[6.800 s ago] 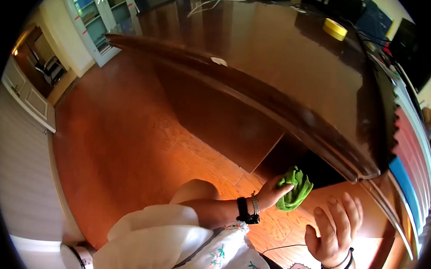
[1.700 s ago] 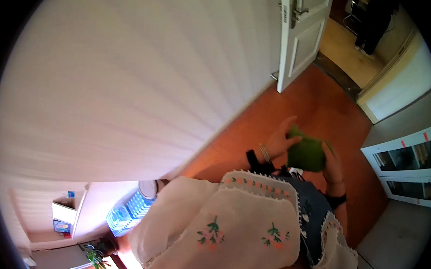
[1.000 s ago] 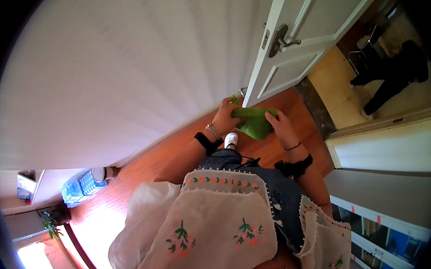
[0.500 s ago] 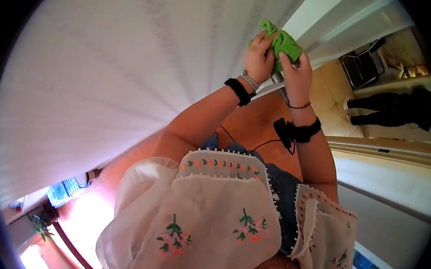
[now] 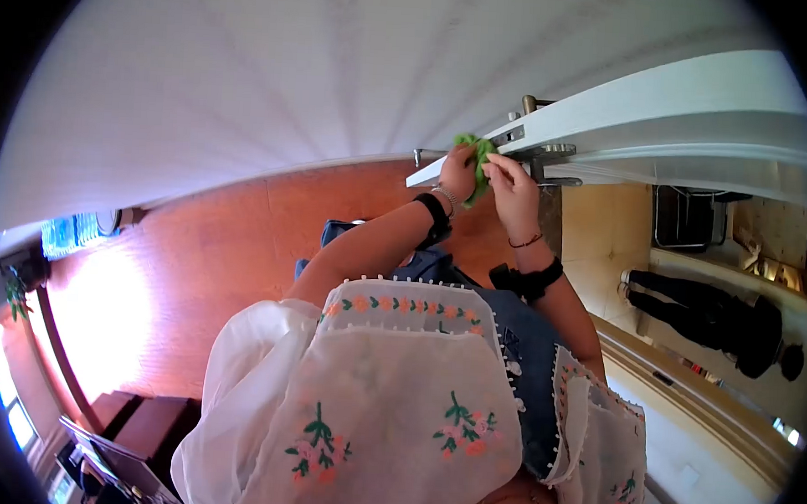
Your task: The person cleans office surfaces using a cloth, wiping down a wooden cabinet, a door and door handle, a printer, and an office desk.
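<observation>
A bunched green cloth (image 5: 482, 172) is pressed around the narrow edge of a white door (image 5: 426, 172), just below its lock. My left hand (image 5: 459, 173) is closed on the cloth from the left side. From the right, my right hand (image 5: 514, 196) pinches the cloth with bent fingers, close to the door edge. Beside my right hand, a metal door handle (image 5: 562, 181) sticks out under an ornate plate, partly hidden. The latch opening (image 5: 512, 134) shows in the door edge above the cloth.
A pale wall (image 5: 276, 81) runs along the far side. Wooden floor (image 5: 232, 216) lies below. Through the doorway at right are a person in dark clothes (image 5: 710, 314) and a black chair (image 5: 688, 217). Water bottles (image 5: 71, 235) stand at the far left.
My hands and the cloth have moved down and slightly left in view. The view has shifted, so the door's lock and handle now show, along with more floor.
</observation>
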A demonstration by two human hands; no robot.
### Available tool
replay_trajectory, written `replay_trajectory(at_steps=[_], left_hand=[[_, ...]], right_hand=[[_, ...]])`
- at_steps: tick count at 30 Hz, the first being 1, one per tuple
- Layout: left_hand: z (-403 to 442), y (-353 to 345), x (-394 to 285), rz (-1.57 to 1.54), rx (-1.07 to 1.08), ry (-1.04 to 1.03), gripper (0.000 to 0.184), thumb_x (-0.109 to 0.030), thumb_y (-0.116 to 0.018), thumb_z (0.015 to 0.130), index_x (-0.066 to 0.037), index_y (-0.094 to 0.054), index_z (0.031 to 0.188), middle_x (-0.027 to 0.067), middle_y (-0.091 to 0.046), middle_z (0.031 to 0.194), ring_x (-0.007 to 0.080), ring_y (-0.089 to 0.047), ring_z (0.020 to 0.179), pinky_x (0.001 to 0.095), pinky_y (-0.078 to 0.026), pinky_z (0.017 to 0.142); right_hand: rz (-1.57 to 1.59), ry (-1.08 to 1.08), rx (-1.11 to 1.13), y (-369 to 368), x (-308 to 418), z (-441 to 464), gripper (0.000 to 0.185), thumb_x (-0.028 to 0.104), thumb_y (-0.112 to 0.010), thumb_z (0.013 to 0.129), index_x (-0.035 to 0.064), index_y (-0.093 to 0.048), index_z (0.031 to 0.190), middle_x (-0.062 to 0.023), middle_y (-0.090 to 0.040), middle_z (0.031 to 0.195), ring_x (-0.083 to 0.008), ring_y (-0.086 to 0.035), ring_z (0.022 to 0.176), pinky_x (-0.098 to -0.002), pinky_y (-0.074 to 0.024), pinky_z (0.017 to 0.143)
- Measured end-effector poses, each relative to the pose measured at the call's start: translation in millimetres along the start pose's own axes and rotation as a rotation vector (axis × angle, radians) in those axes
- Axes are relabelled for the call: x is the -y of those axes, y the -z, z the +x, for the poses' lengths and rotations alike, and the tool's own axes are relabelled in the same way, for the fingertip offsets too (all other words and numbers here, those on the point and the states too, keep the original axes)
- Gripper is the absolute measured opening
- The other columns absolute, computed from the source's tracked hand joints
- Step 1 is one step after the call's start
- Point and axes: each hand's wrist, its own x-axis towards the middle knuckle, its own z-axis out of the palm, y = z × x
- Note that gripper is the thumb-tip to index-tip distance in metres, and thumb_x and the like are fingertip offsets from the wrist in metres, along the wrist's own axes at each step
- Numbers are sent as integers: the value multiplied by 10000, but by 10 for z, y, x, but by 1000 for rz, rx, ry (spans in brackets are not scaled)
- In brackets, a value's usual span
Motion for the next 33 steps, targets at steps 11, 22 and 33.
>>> replay_trajectory(at_steps=[11, 22, 33], left_hand=[[-212, -41, -1174, -222, -191, -411, 383, -11, -545, 807, -56, -524, 1187, 224, -444, 1249, 382, -434, 1144, 377, -361, 966], [166, -342, 736, -362, -228, 316, 298, -58, -458, 855, -55, -557, 1136, 151, -586, 1060, 271, -576, 957, 328, -469, 816], [-13, -129, -876, -370, -224, -228, 302, 11, -487, 825, -28, -539, 1120, 141, -561, 1069, 220, -530, 999, 280, -408, 875]], right_hand=[[-277, 566, -340, 688, 597, -225, 186, -10, -523, 847, 3, -585, 1021, -121, -610, 1001, -215, -585, 928, -316, -456, 818], [-821, 573, -176, 562, -150, 16, 313, 213, -596, 828, 36, -520, 1075, -153, -574, 972, -343, -528, 915, -425, -404, 812], [-822, 553, -288, 629, -512, 211, 248, 163, -624, 785, 43, -517, 974, -103, -574, 874, -297, -523, 829, -405, -350, 792]])
